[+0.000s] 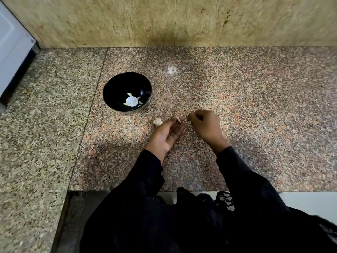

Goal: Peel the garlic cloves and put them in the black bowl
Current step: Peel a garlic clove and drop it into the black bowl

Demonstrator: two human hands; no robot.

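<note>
The black bowl (116, 84) stands on the granite counter, left of my hands, with a few peeled pale garlic cloves (131, 101) at its bottom. My left hand (166, 135) lies palm up, and its thumb and fingertips pinch a small garlic clove (177, 119) with a strip of skin hanging from it. My right hand (206, 126) hovers just to the right with curled fingers, its fingertips close to the clove; nothing shows between them. An unpeeled piece of garlic (157, 122) lies on the counter beside my left thumb, below the bowl.
The speckled granite counter (237, 99) runs to a beige stone wall (164, 21) at the back. A white appliance (12, 52) stands at the far left. The counter's front edge (164, 191) is near my body, and my black sleeves cover the lower view.
</note>
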